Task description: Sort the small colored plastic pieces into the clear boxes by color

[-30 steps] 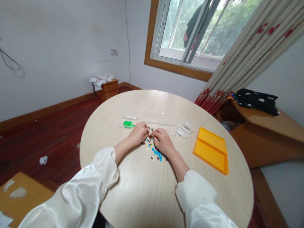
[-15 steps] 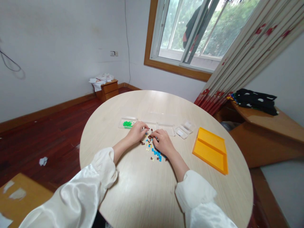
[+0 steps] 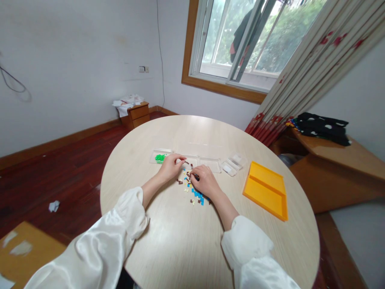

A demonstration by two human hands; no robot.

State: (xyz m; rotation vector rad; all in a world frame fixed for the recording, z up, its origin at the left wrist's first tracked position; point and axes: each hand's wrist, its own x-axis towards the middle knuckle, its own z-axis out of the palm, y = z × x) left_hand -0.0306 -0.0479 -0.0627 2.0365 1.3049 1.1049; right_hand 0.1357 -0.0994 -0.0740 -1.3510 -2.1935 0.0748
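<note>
Small brown, blue, yellow and cream building pieces lie in a loose pile, with blue pieces (image 3: 197, 194) toward the front and brown pieces (image 3: 179, 182) at the left. My left hand (image 3: 171, 167) is at the pile's far left, thumb and fingers pinched beside a clear tray (image 3: 194, 157) with a few brown pieces in it. Whatever is in that pinch is too small to make out. My right hand (image 3: 205, 181) is low over the pile's right side, its fingers curled together among brown pieces. Its fingertips are partly hidden. Green pieces (image 3: 160, 158) fill part of the left clear tray.
Another clear tray (image 3: 210, 164) and a small clear box (image 3: 233, 164) stand to the right on the round table (image 3: 168, 249). A yellow two-part tray (image 3: 266, 190) lies near the right edge. Beyond are a window, a curtain (image 3: 279, 80) and a side desk (image 3: 355, 172).
My left hand has shifted slightly left and away from the pile, its fingertips now by the clear tray. My right hand has moved slightly left, with fingers still curled over the pieces.
</note>
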